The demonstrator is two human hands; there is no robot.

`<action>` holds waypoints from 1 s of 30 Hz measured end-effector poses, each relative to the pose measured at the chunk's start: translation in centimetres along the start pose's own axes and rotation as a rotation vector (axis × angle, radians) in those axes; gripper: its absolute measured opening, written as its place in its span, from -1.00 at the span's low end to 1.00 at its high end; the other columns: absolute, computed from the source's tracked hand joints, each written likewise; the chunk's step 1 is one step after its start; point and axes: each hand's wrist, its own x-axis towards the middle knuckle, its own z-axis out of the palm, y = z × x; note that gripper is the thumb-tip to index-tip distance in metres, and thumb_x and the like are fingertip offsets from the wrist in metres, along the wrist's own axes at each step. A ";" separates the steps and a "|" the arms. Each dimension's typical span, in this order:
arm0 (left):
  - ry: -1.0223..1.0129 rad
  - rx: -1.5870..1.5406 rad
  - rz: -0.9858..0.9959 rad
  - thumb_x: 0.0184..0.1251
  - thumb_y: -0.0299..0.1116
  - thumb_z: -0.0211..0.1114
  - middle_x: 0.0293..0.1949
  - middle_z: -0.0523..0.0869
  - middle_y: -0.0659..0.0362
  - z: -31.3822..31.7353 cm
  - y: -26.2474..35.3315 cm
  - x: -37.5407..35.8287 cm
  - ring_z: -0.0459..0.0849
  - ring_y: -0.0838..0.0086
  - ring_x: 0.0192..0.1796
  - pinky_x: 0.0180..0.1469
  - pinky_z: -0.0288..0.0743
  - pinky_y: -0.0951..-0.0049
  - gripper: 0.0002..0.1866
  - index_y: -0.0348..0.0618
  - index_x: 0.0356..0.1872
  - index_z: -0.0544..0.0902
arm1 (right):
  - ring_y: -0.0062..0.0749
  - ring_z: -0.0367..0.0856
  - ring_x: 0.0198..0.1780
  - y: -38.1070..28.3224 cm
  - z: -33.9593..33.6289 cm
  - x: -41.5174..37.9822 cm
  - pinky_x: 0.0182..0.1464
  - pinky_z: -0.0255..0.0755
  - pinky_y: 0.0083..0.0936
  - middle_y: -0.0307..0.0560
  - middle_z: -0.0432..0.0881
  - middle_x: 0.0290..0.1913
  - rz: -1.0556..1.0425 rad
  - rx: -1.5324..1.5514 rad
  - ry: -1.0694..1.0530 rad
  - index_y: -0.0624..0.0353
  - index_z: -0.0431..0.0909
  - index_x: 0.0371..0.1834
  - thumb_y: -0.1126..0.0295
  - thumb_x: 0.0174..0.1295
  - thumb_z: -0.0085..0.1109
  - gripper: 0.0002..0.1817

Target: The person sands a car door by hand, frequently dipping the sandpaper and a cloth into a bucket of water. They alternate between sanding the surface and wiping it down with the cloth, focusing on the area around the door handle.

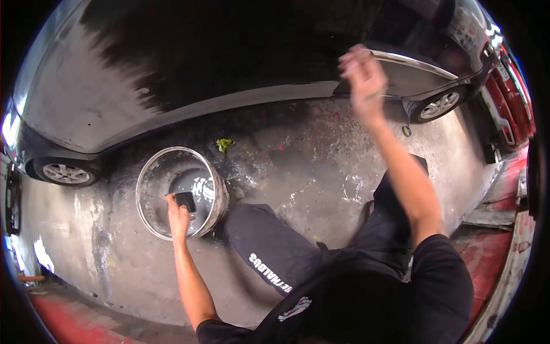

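My left hand point(179, 218) is closed on a dark rectangular block point(185, 200), held over the mouth of a large whitish bucket point(220, 198). Greyish water point(200, 186) shows inside the bucket. In front of the side of a black car point(246, 51), my right hand point(364, 74) is raised, its fingers smeared by motion. The car's paint is glossy dark in the middle and dull grey toward the left and along the bottom.
A crumpled yellow-green scrap point(224, 144) lies on the stained concrete floor point(298, 183), and a small roll of tape point(407, 131) near the car's right wheel point(440, 106). A red vehicle point(507, 103) stands at the far right. My bent knee point(252, 221) is beside the bucket.
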 end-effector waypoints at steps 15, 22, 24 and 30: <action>-0.766 0.851 -0.156 0.39 -0.35 0.24 0.31 0.67 -0.15 7.6 -4.5 11.4 0.73 -0.05 0.22 -0.01 0.75 0.04 -0.47 -0.22 0.38 0.57 | -0.54 0.63 -0.43 0.6 -5.8 15.4 -0.38 0.58 -0.51 -0.23 0.61 -0.46 0.172 -0.199 -0.066 0.30 0.63 -0.30 -0.07 0.46 0.31 -0.46; -0.810 0.581 -0.086 0.52 -0.31 0.12 0.18 0.66 -0.04 4.4 -10.4 13.5 0.75 0.00 0.05 -0.30 0.88 -0.05 -0.49 -0.12 0.45 0.53 | -0.62 0.52 -0.52 0.4 -6.0 15.4 -0.45 0.47 -0.51 -0.30 0.50 -0.57 -0.050 -0.164 -0.095 0.21 0.51 -0.50 -0.03 0.49 0.30 -0.45; -0.330 0.046 -0.352 0.63 -0.23 0.12 0.13 0.65 -0.03 4.2 -4.4 10.9 0.70 0.11 0.10 -0.26 0.86 0.00 -0.49 -0.21 0.48 0.49 | -0.64 0.48 -0.53 1.3 -6.3 15.6 -0.46 0.42 -0.50 -0.32 0.47 -0.59 -0.063 -0.185 -0.094 0.20 0.49 -0.52 -0.02 0.48 0.31 -0.45; 0.351 -0.331 0.275 0.73 -0.14 0.12 0.48 0.48 -0.02 10.1 11.9 2.6 0.56 0.22 0.37 0.20 0.70 0.19 -0.44 -0.17 0.58 0.40 | -0.70 0.41 -0.54 3.3 -5.5 15.5 -0.48 0.32 -0.53 -0.40 0.40 -0.62 -0.232 -0.172 -0.086 0.18 0.42 -0.57 0.00 0.48 0.34 -0.43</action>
